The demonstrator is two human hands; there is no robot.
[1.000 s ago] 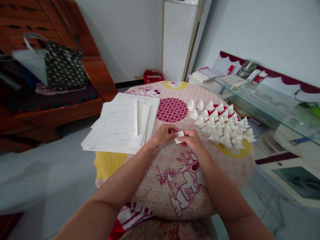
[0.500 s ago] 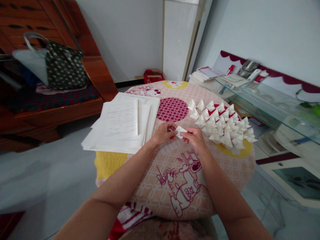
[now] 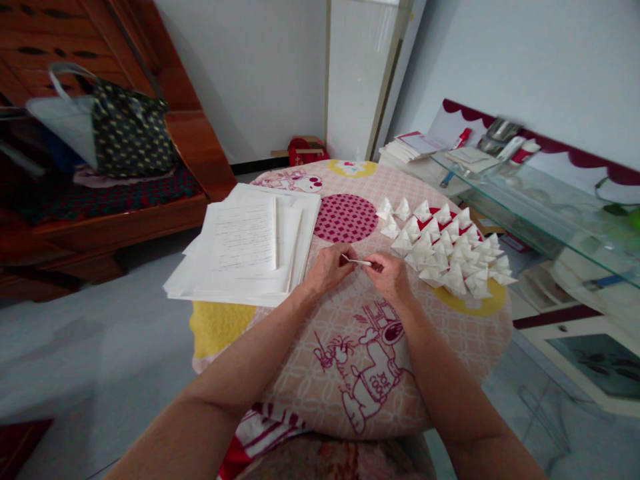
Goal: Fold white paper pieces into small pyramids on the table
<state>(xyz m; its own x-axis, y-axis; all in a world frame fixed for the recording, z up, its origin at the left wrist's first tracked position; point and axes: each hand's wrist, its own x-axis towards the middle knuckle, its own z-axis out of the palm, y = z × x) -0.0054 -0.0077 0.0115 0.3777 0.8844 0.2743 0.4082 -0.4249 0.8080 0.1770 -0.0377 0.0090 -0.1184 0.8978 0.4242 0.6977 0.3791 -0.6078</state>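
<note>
Both my hands meet over the middle of a round table with a pink cartoon cloth (image 3: 350, 360). My left hand (image 3: 327, 267) and my right hand (image 3: 390, 275) each pinch one end of a small folded white paper piece (image 3: 357, 261), seen edge-on as a thin strip between them. Right of my right hand lie several finished white folded paper triangles (image 3: 445, 250) in rows. A stack of white written sheets (image 3: 250, 247) lies just left of my left hand.
A glass shelf unit (image 3: 540, 200) with books and small items stands to the right. A wooden bench (image 3: 100, 200) with a dark dotted bag (image 3: 125, 133) is at the left. A white door (image 3: 357, 73) and a red object (image 3: 303, 150) are behind the table.
The folded paper piece was turned in my fingers from showing its flat face to lying edge-on. Both hands stayed in place above the cloth, shifting only slightly.
</note>
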